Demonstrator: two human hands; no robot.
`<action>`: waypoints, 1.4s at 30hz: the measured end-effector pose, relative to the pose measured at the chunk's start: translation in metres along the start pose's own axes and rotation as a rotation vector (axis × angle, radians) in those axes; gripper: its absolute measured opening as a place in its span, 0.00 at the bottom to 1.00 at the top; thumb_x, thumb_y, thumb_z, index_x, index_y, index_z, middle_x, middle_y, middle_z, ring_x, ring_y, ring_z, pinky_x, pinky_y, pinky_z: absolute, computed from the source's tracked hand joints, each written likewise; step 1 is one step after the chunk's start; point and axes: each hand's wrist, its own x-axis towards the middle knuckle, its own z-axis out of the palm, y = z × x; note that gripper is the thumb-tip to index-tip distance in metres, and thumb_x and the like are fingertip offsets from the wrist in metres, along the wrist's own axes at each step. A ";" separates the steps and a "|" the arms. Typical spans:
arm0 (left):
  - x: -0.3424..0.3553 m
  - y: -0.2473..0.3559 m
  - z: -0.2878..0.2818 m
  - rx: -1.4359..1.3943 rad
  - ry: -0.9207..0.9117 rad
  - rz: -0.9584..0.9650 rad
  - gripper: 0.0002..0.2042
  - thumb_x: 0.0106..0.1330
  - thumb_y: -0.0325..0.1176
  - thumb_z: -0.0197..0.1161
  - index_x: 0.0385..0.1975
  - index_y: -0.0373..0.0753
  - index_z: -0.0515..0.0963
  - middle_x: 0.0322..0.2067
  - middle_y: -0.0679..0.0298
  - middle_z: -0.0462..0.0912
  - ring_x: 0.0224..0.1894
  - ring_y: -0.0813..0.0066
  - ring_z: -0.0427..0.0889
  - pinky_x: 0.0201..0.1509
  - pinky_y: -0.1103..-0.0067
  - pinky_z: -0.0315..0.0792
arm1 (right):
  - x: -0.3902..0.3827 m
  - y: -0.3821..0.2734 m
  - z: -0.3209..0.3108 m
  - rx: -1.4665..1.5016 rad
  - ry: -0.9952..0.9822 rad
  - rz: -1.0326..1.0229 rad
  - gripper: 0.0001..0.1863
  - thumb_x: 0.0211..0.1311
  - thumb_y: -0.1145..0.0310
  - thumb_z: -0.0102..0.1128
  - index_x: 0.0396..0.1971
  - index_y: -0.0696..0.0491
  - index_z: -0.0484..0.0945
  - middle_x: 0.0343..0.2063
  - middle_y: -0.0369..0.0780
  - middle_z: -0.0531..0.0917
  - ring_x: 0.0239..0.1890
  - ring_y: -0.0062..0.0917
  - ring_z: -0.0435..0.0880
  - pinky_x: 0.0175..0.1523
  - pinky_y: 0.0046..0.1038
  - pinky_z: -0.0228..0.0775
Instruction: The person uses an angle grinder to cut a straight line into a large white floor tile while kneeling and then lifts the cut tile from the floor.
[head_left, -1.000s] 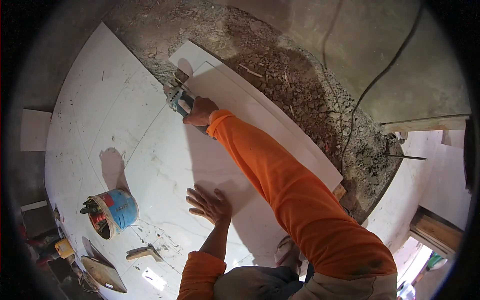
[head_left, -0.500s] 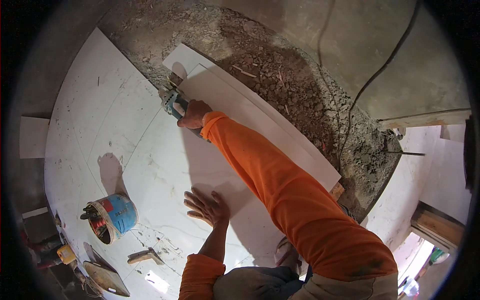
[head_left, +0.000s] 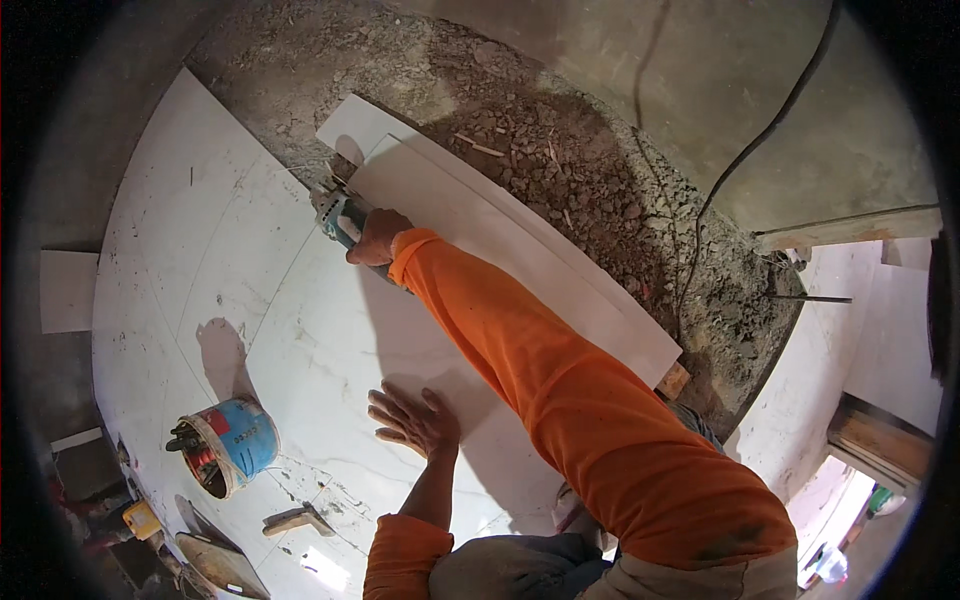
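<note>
My right hand point(head_left: 378, 238) is wrapped round the body of a teal and grey angle grinder point(head_left: 335, 212). The grinder's head is at the far edge of the white tiled floor point(head_left: 300, 370), beside the end of a loose white tile point(head_left: 480, 220). Its disc and the exact point of contact are too small to make out. My left hand point(head_left: 420, 422) lies flat on the floor tile, fingers spread, holding nothing. Across the loose tile reaches my right arm in an orange sleeve.
A blue bucket point(head_left: 247, 440) with tools stands at the left, near a wooden-handled trowel-like tool point(head_left: 298, 520). Broken rubble point(head_left: 560, 180) lies beyond the tiles, and a black cable point(head_left: 745, 155) runs down the wall. Low at the left is a yellow object point(head_left: 141, 519).
My right hand and the grinder appear slightly further left, though the whole view has also shifted a little. My left hand stays flat on the tile.
</note>
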 end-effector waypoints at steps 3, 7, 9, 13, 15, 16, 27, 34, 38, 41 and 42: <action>0.001 0.001 -0.001 -0.031 -0.029 -0.013 0.36 0.68 0.52 0.39 0.72 0.41 0.43 0.73 0.53 0.34 0.74 0.47 0.31 0.71 0.46 0.28 | 0.003 0.001 0.001 -0.020 0.017 -0.024 0.30 0.41 0.50 0.68 0.39 0.62 0.82 0.41 0.51 0.83 0.45 0.40 0.83 0.51 0.32 0.75; 0.000 0.001 -0.001 -0.024 -0.032 -0.013 0.36 0.69 0.54 0.38 0.72 0.42 0.43 0.73 0.53 0.35 0.74 0.46 0.33 0.70 0.45 0.29 | 0.004 0.003 0.003 -0.049 0.039 -0.041 0.30 0.40 0.50 0.67 0.38 0.62 0.82 0.39 0.51 0.84 0.44 0.40 0.84 0.49 0.33 0.75; 0.001 -0.001 0.002 -0.016 -0.005 -0.007 0.36 0.69 0.56 0.37 0.72 0.42 0.44 0.73 0.53 0.36 0.74 0.46 0.34 0.70 0.44 0.31 | 0.005 0.002 0.002 -0.030 0.017 -0.054 0.30 0.40 0.50 0.67 0.38 0.61 0.82 0.39 0.51 0.84 0.44 0.40 0.84 0.49 0.33 0.75; 0.000 -0.001 0.000 -0.026 -0.020 0.000 0.36 0.69 0.55 0.38 0.72 0.42 0.43 0.73 0.52 0.36 0.74 0.46 0.33 0.70 0.45 0.29 | 0.004 0.002 0.001 -0.007 -0.008 -0.039 0.30 0.40 0.50 0.67 0.37 0.61 0.82 0.39 0.51 0.84 0.44 0.40 0.83 0.49 0.34 0.75; 0.000 -0.002 0.000 -0.037 -0.023 -0.007 0.36 0.69 0.55 0.38 0.72 0.42 0.43 0.73 0.52 0.36 0.74 0.46 0.33 0.70 0.45 0.28 | 0.006 0.001 0.001 -0.033 -0.013 -0.021 0.31 0.40 0.50 0.67 0.38 0.61 0.82 0.40 0.51 0.83 0.44 0.40 0.83 0.50 0.33 0.75; 0.001 -0.003 0.001 -0.027 -0.023 -0.002 0.36 0.68 0.55 0.38 0.72 0.42 0.43 0.73 0.52 0.36 0.74 0.46 0.32 0.70 0.45 0.28 | 0.007 0.001 0.001 -0.034 -0.019 -0.027 0.31 0.40 0.50 0.67 0.38 0.61 0.82 0.40 0.51 0.83 0.44 0.40 0.83 0.50 0.33 0.75; 0.001 0.003 -0.008 -0.086 -0.047 0.007 0.36 0.68 0.52 0.40 0.72 0.40 0.42 0.72 0.48 0.36 0.73 0.42 0.32 0.69 0.44 0.27 | 0.004 -0.004 -0.003 -0.124 -0.046 -0.002 0.35 0.41 0.46 0.65 0.43 0.61 0.80 0.45 0.51 0.82 0.49 0.39 0.82 0.54 0.33 0.73; 0.000 0.002 -0.009 -0.053 -0.055 0.004 0.36 0.68 0.50 0.41 0.72 0.40 0.42 0.72 0.49 0.36 0.73 0.43 0.32 0.70 0.44 0.28 | 0.003 -0.003 0.002 -0.104 -0.011 0.030 0.34 0.39 0.48 0.67 0.41 0.62 0.81 0.43 0.52 0.82 0.47 0.40 0.82 0.52 0.33 0.74; -0.001 0.005 -0.010 -0.045 -0.060 0.019 0.36 0.68 0.49 0.43 0.72 0.40 0.41 0.72 0.50 0.35 0.73 0.44 0.31 0.70 0.45 0.27 | 0.003 0.000 -0.001 -0.118 -0.011 0.012 0.34 0.40 0.48 0.67 0.40 0.62 0.81 0.42 0.52 0.83 0.47 0.40 0.83 0.52 0.32 0.74; 0.000 0.004 -0.015 -0.056 -0.090 -0.006 0.37 0.67 0.49 0.44 0.72 0.40 0.41 0.73 0.50 0.35 0.73 0.44 0.31 0.70 0.45 0.27 | -0.003 -0.003 -0.003 -0.104 -0.070 0.021 0.33 0.40 0.48 0.67 0.40 0.62 0.81 0.41 0.52 0.83 0.46 0.40 0.83 0.51 0.32 0.75; 0.000 0.003 -0.014 -0.057 -0.085 -0.015 0.37 0.67 0.49 0.44 0.72 0.40 0.41 0.73 0.50 0.35 0.73 0.44 0.31 0.70 0.45 0.27 | -0.004 -0.006 -0.003 -0.111 -0.079 0.044 0.32 0.41 0.49 0.66 0.42 0.61 0.80 0.44 0.51 0.82 0.48 0.40 0.82 0.53 0.32 0.74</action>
